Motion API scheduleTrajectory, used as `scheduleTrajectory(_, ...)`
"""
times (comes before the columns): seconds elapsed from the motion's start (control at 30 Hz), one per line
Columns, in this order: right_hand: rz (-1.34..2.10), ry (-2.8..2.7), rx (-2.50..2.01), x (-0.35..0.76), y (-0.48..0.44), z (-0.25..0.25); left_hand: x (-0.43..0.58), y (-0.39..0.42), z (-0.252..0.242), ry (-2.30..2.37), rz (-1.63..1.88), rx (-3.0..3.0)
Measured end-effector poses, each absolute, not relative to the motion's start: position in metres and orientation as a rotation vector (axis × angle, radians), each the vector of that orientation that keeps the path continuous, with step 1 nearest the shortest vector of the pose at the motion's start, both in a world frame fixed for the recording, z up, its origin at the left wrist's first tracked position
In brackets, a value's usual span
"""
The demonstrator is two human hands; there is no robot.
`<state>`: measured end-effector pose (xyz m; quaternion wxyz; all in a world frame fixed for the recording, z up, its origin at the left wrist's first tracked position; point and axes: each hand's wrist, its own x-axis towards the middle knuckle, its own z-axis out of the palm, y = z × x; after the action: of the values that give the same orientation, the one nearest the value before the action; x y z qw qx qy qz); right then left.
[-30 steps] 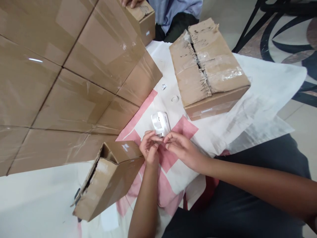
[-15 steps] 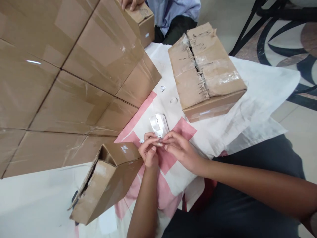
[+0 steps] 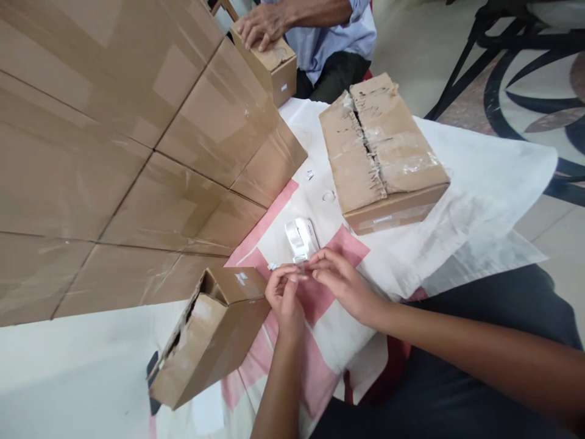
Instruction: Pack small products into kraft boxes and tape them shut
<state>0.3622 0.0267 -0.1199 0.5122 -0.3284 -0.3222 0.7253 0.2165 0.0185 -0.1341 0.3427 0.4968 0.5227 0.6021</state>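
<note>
My left hand (image 3: 284, 294) and my right hand (image 3: 340, 281) meet over a white and pink cloth (image 3: 329, 329), fingertips pinched together on a small clear strip or piece that I cannot make out. Just beyond the fingertips lies a small white device in clear wrap (image 3: 300, 239). A tiny white scrap (image 3: 272, 266) sits on the cloth beside my left fingers. A small open cardboard box (image 3: 210, 332) lies on its side to the left of my left hand.
A stack of large taped cartons (image 3: 123, 140) fills the left. A torn, taped cardboard box (image 3: 381, 152) rests on the cloth at the back right. Another person's hand (image 3: 260, 25) rests on a small box (image 3: 276, 64) at the top. A dark chair frame (image 3: 484, 55) stands far right.
The view has shifted, bringing the other person's hand and arm into sight at the top. My hands stay pinched together in front of the white device, moved slightly nearer.
</note>
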Motion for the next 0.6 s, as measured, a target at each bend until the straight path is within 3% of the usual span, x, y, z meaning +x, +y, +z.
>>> scheduleTrajectory(0.6,1.796,-0.699,-0.858,0.362,0.026,-0.120,0.226,0.001,-0.140,1.209,1.569,1.118)
